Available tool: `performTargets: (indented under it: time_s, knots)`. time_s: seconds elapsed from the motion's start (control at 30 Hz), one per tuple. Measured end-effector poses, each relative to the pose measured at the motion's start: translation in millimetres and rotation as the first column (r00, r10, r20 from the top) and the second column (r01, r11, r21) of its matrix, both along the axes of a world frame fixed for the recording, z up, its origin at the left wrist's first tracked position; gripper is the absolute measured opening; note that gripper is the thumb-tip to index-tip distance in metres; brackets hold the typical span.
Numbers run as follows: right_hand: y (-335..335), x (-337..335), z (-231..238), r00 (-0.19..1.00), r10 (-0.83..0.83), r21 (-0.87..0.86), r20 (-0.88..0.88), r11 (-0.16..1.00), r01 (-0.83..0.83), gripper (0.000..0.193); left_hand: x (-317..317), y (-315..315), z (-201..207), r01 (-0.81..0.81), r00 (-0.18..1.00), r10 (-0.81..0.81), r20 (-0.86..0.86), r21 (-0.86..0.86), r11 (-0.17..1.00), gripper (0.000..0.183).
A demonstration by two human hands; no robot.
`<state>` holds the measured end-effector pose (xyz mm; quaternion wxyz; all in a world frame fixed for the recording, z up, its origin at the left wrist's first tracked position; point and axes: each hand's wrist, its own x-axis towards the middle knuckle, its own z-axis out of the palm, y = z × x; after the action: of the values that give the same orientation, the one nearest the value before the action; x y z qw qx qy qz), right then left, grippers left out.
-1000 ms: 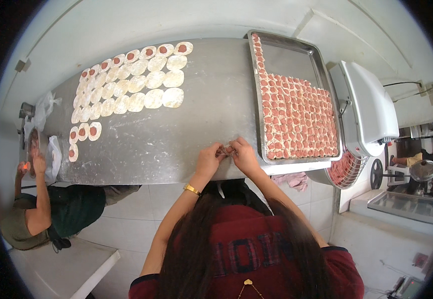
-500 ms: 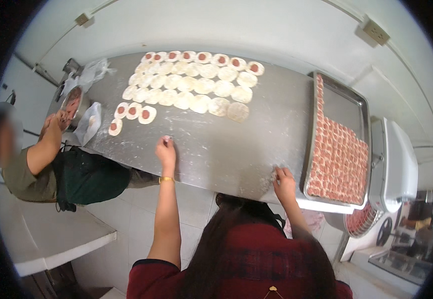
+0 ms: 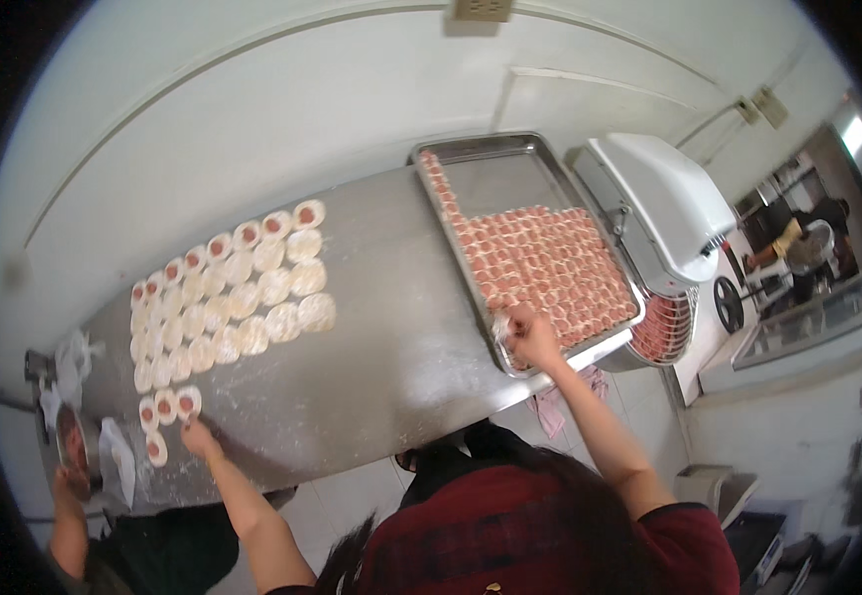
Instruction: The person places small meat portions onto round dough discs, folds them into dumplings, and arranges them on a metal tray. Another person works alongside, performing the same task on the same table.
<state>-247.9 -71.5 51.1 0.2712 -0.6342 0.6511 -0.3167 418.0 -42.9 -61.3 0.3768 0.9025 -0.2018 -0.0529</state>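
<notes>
Thin pale dough rounds (image 3: 243, 299) lie in rows on the metal table, those in the far row topped with meat filling. A small group of filled rounds sits nearer, at the left. My left hand (image 3: 199, 437) has its fingers closed at the near edge of a filled dough round (image 3: 188, 402). At the right, my right hand (image 3: 532, 337) is over the near left part of a deep metal tray (image 3: 461, 260), fingers pinched on a small pale dumpling (image 3: 500, 325). Packed rows of small meat-topped dumplings (image 3: 550, 263) fill much of the tray.
A white mixer (image 3: 661, 210) with a wire-guarded bowl of meat (image 3: 661, 327) stands beyond the tray. At far left, a co-worker's hand (image 3: 72, 484) is at a metal bowl of filling (image 3: 72, 441), near plastic bags (image 3: 74, 365). A pinkish cloth (image 3: 550, 412) hangs by the table edge.
The view has swung to the right. My left hand has moved left to the filled rounds. My right hand has moved from the tabletop to over the tray.
</notes>
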Motion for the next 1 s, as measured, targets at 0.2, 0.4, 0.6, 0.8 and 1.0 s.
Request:
performTargets:
  time_s: [0.2, 0.4, 0.6, 0.8, 1.0]
  knots:
    - [-102, -141, 30, 0.975, -0.193, -0.262, -0.109, 0.952, 0.159, 0.032, -55, 43, -12, -0.365, 0.755, -0.267, -0.600, -0.721, 0.589, 0.039]
    - [-214, -227, 21, 0.947, -0.136, -0.134, -0.292, 0.986, 0.100, 0.028, -191, 92, -6, -0.438, 0.569, -0.527, -0.632, -0.775, 0.456, 0.034]
    - [-290, -238, -27, 0.950, 0.042, -0.057, -0.310, 0.996, -0.063, 0.027, -310, 117, 25, -0.470, 0.441, -0.581, -0.684, -0.728, 0.499, 0.034]
    - [-315, -231, -54, 0.843, 0.259, 0.079, -0.472, 0.964, -0.252, 0.025, -340, 134, 54, -0.467, 0.529, -0.458, -0.714, -0.696, 0.545, 0.033]
    - [-315, -242, -56, 0.785, 0.444, 0.184, -0.432, 0.896, -0.405, 0.030, -351, 138, 57, -0.441, 0.470, -0.552, -0.689, -0.725, 0.529, 0.034]
